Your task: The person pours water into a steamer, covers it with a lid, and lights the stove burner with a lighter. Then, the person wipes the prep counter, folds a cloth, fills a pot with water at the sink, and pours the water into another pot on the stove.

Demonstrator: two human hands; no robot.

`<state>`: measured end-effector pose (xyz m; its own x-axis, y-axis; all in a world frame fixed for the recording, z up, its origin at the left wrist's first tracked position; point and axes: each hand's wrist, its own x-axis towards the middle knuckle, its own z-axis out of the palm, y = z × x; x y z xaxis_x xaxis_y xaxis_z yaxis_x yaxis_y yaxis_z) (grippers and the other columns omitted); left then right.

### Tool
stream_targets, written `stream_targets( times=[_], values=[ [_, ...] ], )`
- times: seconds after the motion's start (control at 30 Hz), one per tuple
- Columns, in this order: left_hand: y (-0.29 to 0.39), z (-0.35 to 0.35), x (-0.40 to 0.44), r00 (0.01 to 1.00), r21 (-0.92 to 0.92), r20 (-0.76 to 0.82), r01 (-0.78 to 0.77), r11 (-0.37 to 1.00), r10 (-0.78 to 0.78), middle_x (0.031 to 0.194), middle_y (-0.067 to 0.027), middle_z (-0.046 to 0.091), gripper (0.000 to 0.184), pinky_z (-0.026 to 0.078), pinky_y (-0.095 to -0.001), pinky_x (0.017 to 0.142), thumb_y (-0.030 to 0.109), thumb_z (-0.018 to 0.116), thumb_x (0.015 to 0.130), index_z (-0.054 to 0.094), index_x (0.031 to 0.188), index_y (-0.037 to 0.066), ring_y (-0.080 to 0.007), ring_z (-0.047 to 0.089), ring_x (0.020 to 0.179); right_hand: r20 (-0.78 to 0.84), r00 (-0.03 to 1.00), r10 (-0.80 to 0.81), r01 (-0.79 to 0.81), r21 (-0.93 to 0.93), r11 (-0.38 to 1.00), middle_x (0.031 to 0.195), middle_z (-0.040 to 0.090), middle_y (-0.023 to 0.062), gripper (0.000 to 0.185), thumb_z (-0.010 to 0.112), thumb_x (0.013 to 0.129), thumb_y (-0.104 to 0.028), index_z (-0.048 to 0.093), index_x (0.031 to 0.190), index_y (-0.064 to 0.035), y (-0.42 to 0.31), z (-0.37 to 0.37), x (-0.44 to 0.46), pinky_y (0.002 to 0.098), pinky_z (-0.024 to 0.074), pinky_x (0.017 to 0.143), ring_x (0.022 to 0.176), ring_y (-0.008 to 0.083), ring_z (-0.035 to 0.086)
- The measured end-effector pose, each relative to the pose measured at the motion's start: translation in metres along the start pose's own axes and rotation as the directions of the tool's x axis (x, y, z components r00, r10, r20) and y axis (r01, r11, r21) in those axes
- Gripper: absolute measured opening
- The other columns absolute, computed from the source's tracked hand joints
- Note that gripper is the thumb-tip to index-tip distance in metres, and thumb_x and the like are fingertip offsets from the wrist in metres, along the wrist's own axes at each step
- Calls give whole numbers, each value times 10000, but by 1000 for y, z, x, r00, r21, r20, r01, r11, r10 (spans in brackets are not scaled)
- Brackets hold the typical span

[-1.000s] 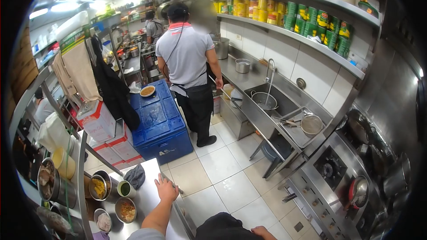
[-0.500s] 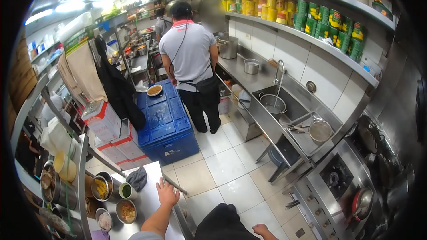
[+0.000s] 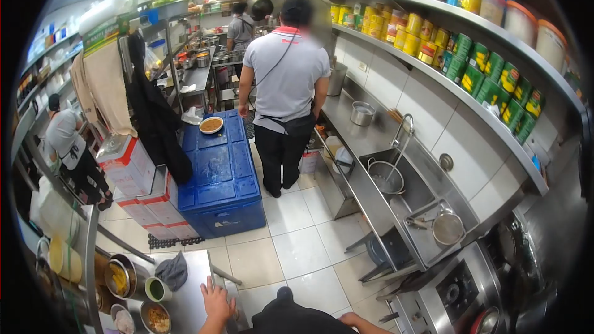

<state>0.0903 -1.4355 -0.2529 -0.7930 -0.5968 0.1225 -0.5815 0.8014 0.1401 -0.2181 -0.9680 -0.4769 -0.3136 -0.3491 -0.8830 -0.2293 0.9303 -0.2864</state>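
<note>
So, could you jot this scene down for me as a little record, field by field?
Place: a kitchen
Left hand: spread open at the edge of the pale table
Right hand: partly cut off at the bottom; whether it holds anything cannot be told
Near the left hand: a grey cloth and a cup with green contents
On the blue chest: a bowl with brown contents
In the sink: a round vessel
Nearest co-worker: standing, back turned
</note>
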Motion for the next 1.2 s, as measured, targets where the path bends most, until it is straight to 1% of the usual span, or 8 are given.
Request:
stream_targets(
  times=[0.13, 0.2, 0.33, 0.53, 0.87, 1.0, 1.07, 1.2],
  values=[
    [24, 4, 17, 977, -171, -151, 122, 978, -149, 1214, -163, 618, 355, 173, -691, 1187, 337, 797, 755, 741, 1001, 88, -455, 393, 1431, -120, 947, -299, 287, -109, 952, 963, 782, 154, 485, 606, 954, -474, 764, 1041, -23, -30, -87, 94, 356, 571, 649, 764, 194, 744],
    [45, 3, 41, 986, -390, -48, 128, 912, -159, 1234, -184, 652, 364, 287, -602, 1174, 333, 776, 821, 743, 1090, 91, -401, 518, 1348, -191, 980, -59, 69, 50, 996, 925, 783, 127, 447, 615, 961, -437, 769, 1034, -24, -85, -138, 95, 366, 562, 619, 739, 207, 742],
    [74, 59, 105, 672, -593, 739, 607, 529, 57, 1231, -213, 694, 476, 418, -505, 1100, 490, 642, 938, 732, 1192, 97, -373, 616, 1236, -389, 905, -172, 234, 118, 965, 899, 781, 123, 460, 620, 947, -460, 776, 1040, -37, -161, -174, 95, 389, 578, 678, 733, 229, 740],
    [88, 134, 176, 571, -496, 798, 441, 748, 192, 1222, -218, 700, 518, 439, -495, 1078, 536, 591, 953, 734, 1196, 101, -381, 628, 1214, -24, 931, -364, 351, -218, 911, 1186, 741, 149, 423, 547, 956, -434, 769, 1114, -111, -238, -155, 103, 460, 532, 961, 1161, 324, 679],
    [3, 248, 260, 398, -202, 912, 222, 954, 100, 1207, -227, 710, 598, 475, -479, 1041, 612, 506, 979, 738, 1203, 108, -394, 647, 1177, -141, 932, -332, 346, 80, 935, 1165, 766, 85, 410, 597, 975, -480, 786, 1146, -160, -227, -266, 169, 373, 520, 1000, 1100, 261, 709],
    [-16, 252, 323, 336, -159, 932, 42, 986, 136, 1201, -235, 711, 737, 480, -511, 1029, 710, 390, 974, 772, 1125, 98, -420, 654, 1155, -3, 944, -331, 315, -303, 900, 1112, 775, 75, 465, 539, 1009, -490, 778, 1113, -105, -177, -343, 237, 365, 581, 787, 968, 210, 731],
    [3, 237, 370, 481, -90, 876, 103, 991, 30, 1236, -293, 681, 756, 453, -512, 1078, 658, 441, 980, 752, 1111, -18, -450, 617, 1220, 26, 999, 25, -30, 211, 977, 1101, 768, 93, 475, 550, 1025, -428, 738, 1141, -8, -165, -370, 253, 374, 589, 664, 869, 194, 731],
    [60, 195, 454, 708, -206, 689, 400, 893, -158, 1149, -263, 722, 620, 501, -486, 1022, 574, 559, 938, 778, 1053, 5, -433, 661, 1141, 20, 1000, 11, -16, 298, 954, 1159, 752, 105, 451, 563, 1018, -382, 695, 1194, 12, -177, -445, 258, 389, 587, 688, 918, 221, 742]
  ],
)
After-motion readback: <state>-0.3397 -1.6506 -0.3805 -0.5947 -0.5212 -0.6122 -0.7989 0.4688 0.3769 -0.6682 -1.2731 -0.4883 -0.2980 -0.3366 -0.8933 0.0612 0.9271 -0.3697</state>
